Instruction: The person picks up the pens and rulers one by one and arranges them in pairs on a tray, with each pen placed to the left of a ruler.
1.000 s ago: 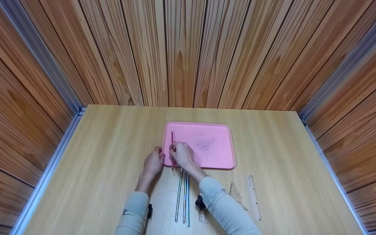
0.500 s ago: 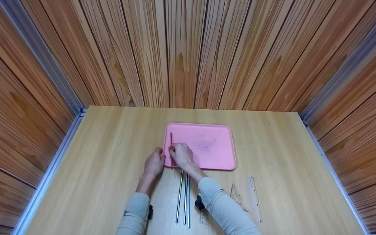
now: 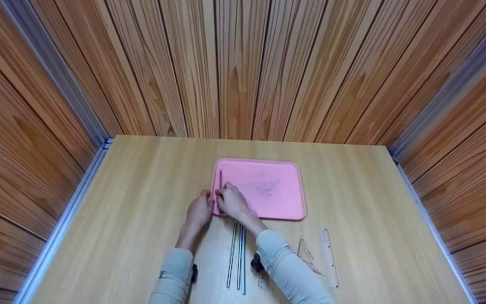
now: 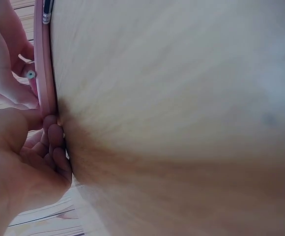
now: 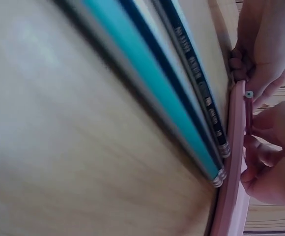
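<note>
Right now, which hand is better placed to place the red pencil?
Probably the right hand: it already pinches the red pencil at the pink tray, while the left hand grips the tray's edge.

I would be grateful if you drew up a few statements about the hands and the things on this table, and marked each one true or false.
1. The right hand pinches a red pencil. True.
2. A clear set square lies beside a long ruler. True.
3. The left hand holds the long ruler. False: it pinches the pink tray near its left near corner.
4. Three other pencils lie inside the pink tray. False: they lie on the table, on the tray's near side.
5. The pink tray has grey marks on it. True.
</note>
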